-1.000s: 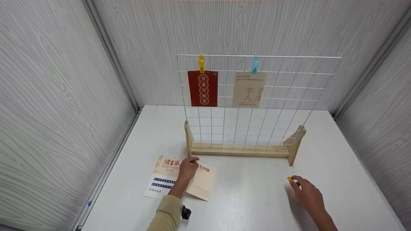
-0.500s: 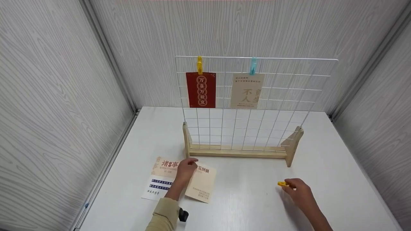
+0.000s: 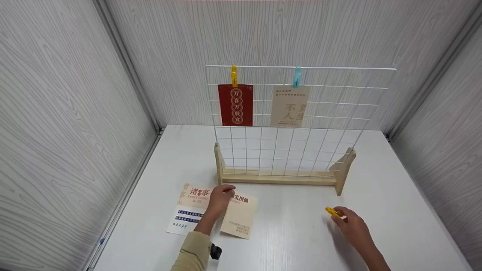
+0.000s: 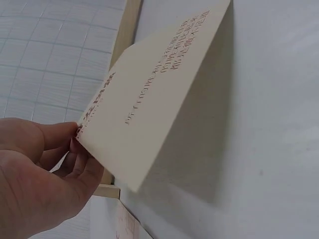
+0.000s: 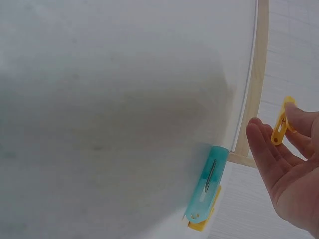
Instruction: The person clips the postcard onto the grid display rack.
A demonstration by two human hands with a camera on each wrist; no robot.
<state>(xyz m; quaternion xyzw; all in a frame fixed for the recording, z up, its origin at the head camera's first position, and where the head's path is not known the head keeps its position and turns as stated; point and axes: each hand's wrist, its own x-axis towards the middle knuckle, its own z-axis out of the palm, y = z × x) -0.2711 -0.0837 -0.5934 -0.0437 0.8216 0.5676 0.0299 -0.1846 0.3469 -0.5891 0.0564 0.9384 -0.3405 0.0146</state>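
A beige postcard with dark red print (image 3: 239, 219) is pinched at its top left corner by my left hand (image 3: 220, 199). In the left wrist view, thumb and fingertips hold that postcard (image 4: 149, 94) tilted, its far edge raised off the table. My right hand (image 3: 354, 224) holds a small yellow clothespin (image 3: 333, 212) over the right part of the table. Seen from the right wrist, the yellow clothespin (image 5: 282, 122) sits between thumb and fingers. Another postcard with blue bands of print (image 3: 190, 216) lies flat, partly hidden by the left hand and forearm.
A white wire grid (image 3: 320, 113) stands in a wooden base (image 3: 278, 179). From it hang a red card (image 3: 236, 105) under a yellow clothespin (image 3: 234, 76) and a beige card (image 3: 290, 105) under a blue one. A teal clothespin (image 5: 207, 184) and a yellow one (image 5: 199, 225) lie nearby.
The right hand has moved left with the yellow clothespin and turned it in its fingers. The left hand's postcard has shifted slightly right, away from the other postcard.
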